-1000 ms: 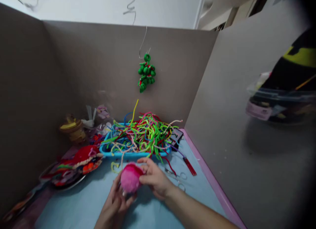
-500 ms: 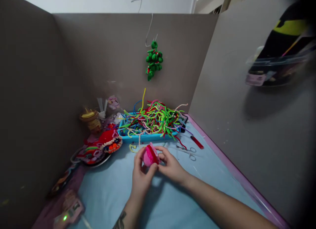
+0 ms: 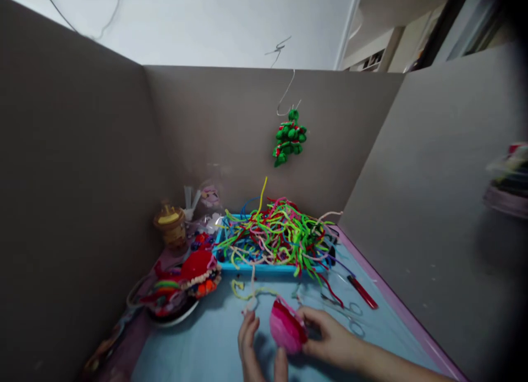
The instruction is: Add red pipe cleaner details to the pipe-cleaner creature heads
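Note:
My right hand (image 3: 328, 335) grips a rounded pink-and-red fuzzy craft piece (image 3: 286, 328) by its right side, thumb and fingers closed on the edge. A red band runs across it, with a lighter pink rim behind. To its left, my left hand (image 3: 256, 352) has its fingers spread and holds nothing; the thumb tip is close under the piece, and whether it touches I cannot tell. Beyond both hands a blue tray (image 3: 247, 269) overflows with colourful pipe cleaners (image 3: 284, 233). A pale yellow pipe cleaner (image 3: 262, 292) lies on the cloth just past my left hand.
Scissors (image 3: 355, 319) and a red-handled tool (image 3: 363, 292) lie right of the tray. On the left are a plate (image 3: 175, 319) with fuzzy pieces and a brown cup (image 3: 171, 228). A green ornament (image 3: 290, 137) hangs on the back panel (image 3: 214, 118); grey panels flank the table.
My left hand has come off the pink-and-red piece and opened to its left. The right hand still holds it. The view has tilted up and turned left, so everything appears lower and further right.

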